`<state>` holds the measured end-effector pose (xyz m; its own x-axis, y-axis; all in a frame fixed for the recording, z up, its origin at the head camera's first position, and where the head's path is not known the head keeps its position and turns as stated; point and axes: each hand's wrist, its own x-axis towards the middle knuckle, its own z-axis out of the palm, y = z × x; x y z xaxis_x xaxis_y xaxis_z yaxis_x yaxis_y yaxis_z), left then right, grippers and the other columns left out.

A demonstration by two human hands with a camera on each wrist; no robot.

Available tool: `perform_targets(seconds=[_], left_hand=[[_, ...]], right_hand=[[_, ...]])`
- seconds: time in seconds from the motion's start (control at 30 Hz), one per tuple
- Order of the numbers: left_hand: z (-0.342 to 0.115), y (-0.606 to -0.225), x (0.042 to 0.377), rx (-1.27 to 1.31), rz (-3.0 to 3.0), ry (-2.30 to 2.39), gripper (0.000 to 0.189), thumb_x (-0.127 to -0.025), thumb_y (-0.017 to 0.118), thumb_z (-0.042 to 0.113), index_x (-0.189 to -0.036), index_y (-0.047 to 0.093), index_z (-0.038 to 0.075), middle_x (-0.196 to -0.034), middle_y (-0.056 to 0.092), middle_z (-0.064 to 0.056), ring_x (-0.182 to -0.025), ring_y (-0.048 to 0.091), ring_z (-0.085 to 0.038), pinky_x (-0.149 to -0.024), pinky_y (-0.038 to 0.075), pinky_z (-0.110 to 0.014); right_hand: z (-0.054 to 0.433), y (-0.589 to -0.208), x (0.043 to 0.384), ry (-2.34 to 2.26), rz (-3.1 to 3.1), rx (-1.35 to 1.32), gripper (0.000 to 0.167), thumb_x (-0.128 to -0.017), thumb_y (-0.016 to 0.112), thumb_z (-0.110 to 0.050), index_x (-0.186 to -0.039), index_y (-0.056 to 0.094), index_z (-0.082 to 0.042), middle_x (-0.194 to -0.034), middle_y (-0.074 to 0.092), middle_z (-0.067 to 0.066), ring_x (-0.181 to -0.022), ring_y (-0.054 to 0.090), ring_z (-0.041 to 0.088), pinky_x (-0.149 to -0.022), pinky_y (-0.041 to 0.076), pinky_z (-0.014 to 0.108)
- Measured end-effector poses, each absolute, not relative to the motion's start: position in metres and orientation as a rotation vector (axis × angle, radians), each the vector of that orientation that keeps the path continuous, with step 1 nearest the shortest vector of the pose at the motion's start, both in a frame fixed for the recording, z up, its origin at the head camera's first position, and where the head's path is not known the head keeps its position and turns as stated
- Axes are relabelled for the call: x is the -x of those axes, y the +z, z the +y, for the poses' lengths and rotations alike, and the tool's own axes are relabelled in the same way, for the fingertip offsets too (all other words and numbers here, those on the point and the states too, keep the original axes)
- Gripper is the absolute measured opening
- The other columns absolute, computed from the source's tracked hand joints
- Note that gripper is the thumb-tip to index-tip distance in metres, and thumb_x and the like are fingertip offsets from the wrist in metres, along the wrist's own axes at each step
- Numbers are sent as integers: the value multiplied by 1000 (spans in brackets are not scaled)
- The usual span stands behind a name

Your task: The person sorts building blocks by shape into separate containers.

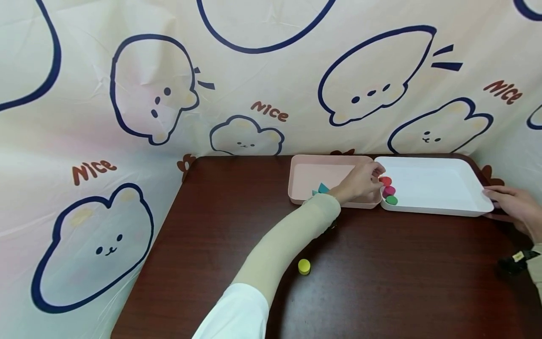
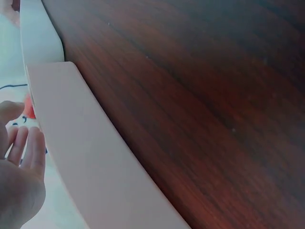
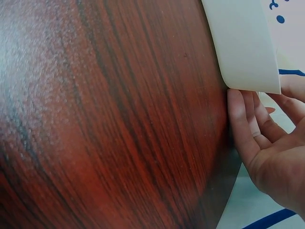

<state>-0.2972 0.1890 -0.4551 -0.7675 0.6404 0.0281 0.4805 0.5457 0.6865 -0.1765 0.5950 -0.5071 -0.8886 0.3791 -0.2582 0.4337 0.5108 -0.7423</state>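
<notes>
My left hand [image 1: 363, 179] reaches over the pink tray [image 1: 293, 181] to where it meets the white tray [image 1: 432, 183]. In the left wrist view a red round piece [image 2: 29, 107] lies just past the thumb tip, and the thumb and fingers [image 2: 34, 148] stand apart. Along the white tray's left end sit the red piece [image 1: 386, 181], a magenta round piece [image 1: 388, 191] and a green one [image 1: 391, 200]. My right hand [image 1: 517, 206] pinches the white tray's right end, thumb on the rim and fingers [image 3: 242, 126] below it.
Teal angular pieces [image 1: 323, 188] lie in the pink tray, partly hidden by the left arm. A yellow round piece [image 1: 304, 267] rests on the dark wooden table [image 1: 406, 282], to the right of the left sleeve. A printed cloth [image 1: 237, 84] hangs behind the table.
</notes>
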Motion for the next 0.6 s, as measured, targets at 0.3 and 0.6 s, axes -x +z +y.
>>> perform_targets(seconds=[0.3,0.6], left_hand=[[185,-451,296,-1044,2528,995,38,-99,78,18,-134,66,10,-124,63,2,-109,59,-3,-89,45,-5],[161,-441,293,-1184,2471,985,38,-101,73,17,-136,64,5,-129,64,0,-118,61,-7,-96,45,-8]], right_hand=[[594,-506,176,-1338,2678,-713,76,-115,34,-46,-160,22,14,-151,28,45,-92,58,27,-65,61,23],[589,-502,175,-1360,2676,-705,77,-114,37,-47,-157,25,16,-148,30,45,-78,54,5,-62,61,24]])
